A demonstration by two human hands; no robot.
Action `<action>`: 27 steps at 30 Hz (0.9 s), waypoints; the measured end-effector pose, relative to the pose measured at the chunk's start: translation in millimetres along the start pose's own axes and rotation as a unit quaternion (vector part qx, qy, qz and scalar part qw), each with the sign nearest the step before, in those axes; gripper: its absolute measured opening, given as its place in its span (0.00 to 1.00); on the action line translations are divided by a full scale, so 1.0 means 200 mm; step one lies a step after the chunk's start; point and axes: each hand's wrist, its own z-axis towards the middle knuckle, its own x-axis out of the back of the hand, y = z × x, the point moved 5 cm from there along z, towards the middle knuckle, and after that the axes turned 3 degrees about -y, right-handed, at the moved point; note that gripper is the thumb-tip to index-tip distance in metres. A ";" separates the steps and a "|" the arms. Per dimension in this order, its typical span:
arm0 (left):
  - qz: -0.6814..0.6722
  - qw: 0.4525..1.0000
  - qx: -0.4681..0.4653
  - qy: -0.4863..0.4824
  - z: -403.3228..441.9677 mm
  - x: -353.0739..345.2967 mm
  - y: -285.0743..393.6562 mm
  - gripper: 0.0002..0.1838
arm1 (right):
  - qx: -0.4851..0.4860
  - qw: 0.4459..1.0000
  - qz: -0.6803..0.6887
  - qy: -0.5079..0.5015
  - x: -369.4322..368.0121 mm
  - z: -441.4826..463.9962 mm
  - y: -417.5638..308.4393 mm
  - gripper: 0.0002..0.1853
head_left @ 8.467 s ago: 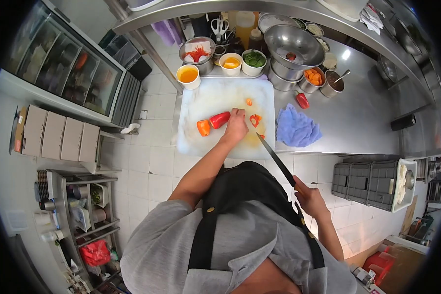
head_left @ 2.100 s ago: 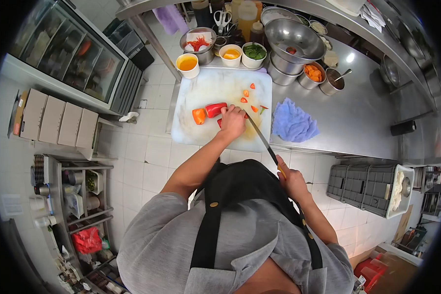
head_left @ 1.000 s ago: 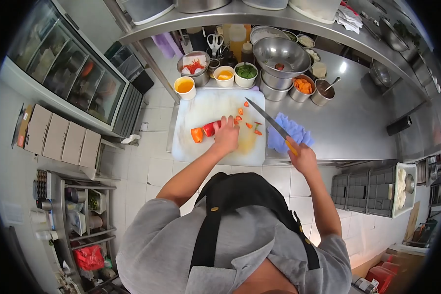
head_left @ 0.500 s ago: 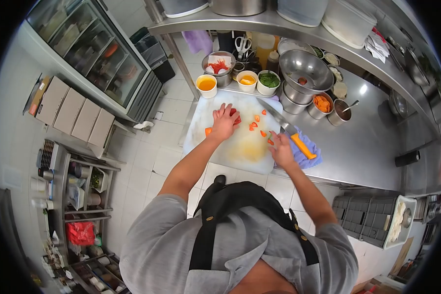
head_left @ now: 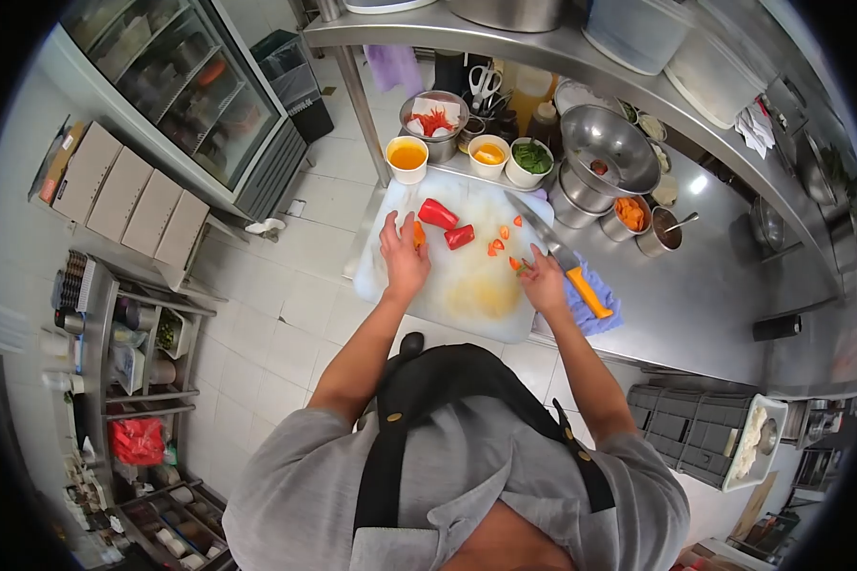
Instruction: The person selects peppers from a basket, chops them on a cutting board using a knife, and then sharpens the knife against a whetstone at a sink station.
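My left hand (head_left: 405,255) is over the left part of a white cutting board (head_left: 428,290). Its fingers and thumb curve around an orange pepper piece (head_left: 419,234), partly covered by the hand. Two red pepper pieces (head_left: 438,213) lie just to its right, apart from the fingers. At the board's right side, my right hand (head_left: 544,283) has its fingers apart, beside small orange-red pieces (head_left: 498,246); one small piece is by its thumb. A knife with a yellow handle (head_left: 588,291) lies right of this hand, its handle on a purple cloth (head_left: 607,317).
Behind the board stand tubs of orange liquid (head_left: 407,157), something yellow (head_left: 488,154) and green leaves (head_left: 531,158), plus a metal bowl of red strips (head_left: 432,124). A large steel bowl (head_left: 607,143) rests on pots. A metal shelf (head_left: 533,30) overhangs the counter.
My left hand has left the red pepper pieces and moved left to the orange one, uncovering both red pieces. My right hand has shifted slightly; the view has tilted a little.
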 end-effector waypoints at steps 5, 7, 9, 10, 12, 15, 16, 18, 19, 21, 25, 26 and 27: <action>-0.191 0.961 -0.049 -0.194 -0.19 -0.10 0.12 0.18 | 0.073 0.993 -0.007 0.088 0.01 0.09 -0.10 0.23; -0.251 0.922 -0.002 -0.295 -0.23 -0.22 0.19 0.15 | 0.057 0.994 -0.083 -0.029 -0.11 0.21 -0.01 0.16; -0.238 0.916 -0.119 -0.302 -0.23 -0.32 0.29 0.15 | -0.004 0.998 -0.060 -0.031 -0.04 0.27 -0.01 0.13; -0.232 0.917 -0.133 -0.296 -0.20 -0.37 0.33 0.15 | -0.063 0.997 -0.032 -0.036 -0.02 0.30 0.00 0.11; -0.199 0.928 -0.148 -0.277 -0.08 -0.52 0.41 0.17 | -0.073 0.997 -0.039 0.003 0.09 0.33 0.09 0.11; -0.084 0.949 -0.133 -0.272 0.13 -0.75 0.50 0.23 | -0.040 0.992 -0.095 0.079 0.23 0.30 0.09 0.11; -0.089 0.947 -0.137 -0.277 0.19 -0.78 0.52 0.23 | 0.012 0.983 -0.144 0.111 0.28 0.29 0.05 0.12; 0.030 0.917 -0.083 -0.389 0.24 -0.84 0.51 0.27 | -0.001 0.989 -0.133 0.069 0.25 0.19 0.03 0.19; 0.046 0.901 -0.108 -0.418 0.22 -0.84 0.51 0.27 | 0.003 0.988 -0.145 0.056 0.19 0.10 0.00 0.23; 0.037 0.882 -0.124 -0.453 0.18 -0.76 0.51 0.27 | 0.006 0.987 -0.158 0.042 0.08 -0.02 -0.05 0.28; -0.057 0.896 -0.110 -0.426 0.01 -0.64 0.49 0.23 | -0.060 0.993 -0.097 0.016 -0.10 -0.07 -0.03 0.34; -0.054 0.895 -0.105 -0.431 -0.07 -0.60 0.46 0.23 | -0.037 0.996 -0.082 0.007 -0.13 -0.07 -0.03 0.34; -0.114 0.938 -0.119 -0.306 -0.08 -0.48 0.42 0.19 | -0.020 0.997 -0.071 0.005 -0.12 -0.05 -0.07 0.34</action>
